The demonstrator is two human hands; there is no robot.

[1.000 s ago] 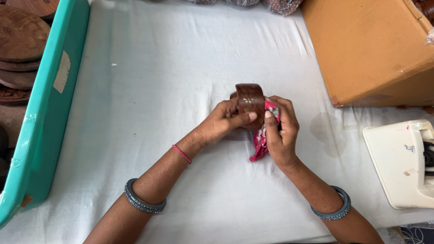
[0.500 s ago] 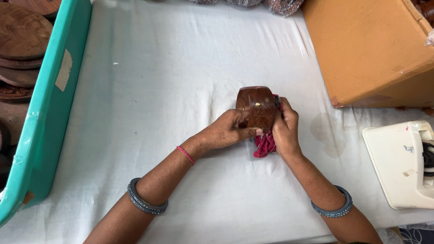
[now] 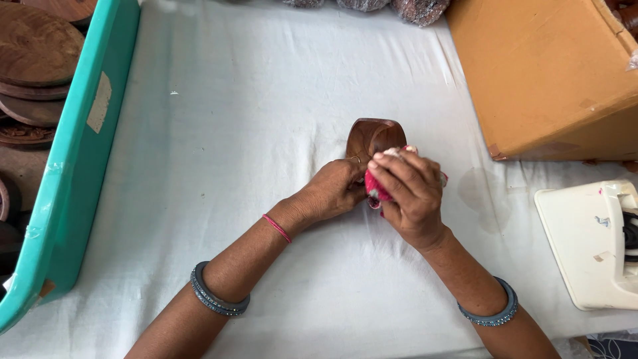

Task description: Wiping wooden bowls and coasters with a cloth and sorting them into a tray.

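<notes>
A small brown wooden bowl is tilted on its side at the middle of the white-covered table, its hollow facing me. My left hand grips its lower left rim. My right hand is closed around a red and white cloth and presses it against the bowl's lower right edge. Most of the cloth is hidden under my fingers.
A teal plastic crate runs along the left edge, with round wooden plates stacked beyond it. A large cardboard box stands at the back right. A cream plastic device lies at the right edge.
The bowl has turned so its hollow now faces me. My right hand has shifted down over its lower right edge with the cloth bunched inside the fingers.
</notes>
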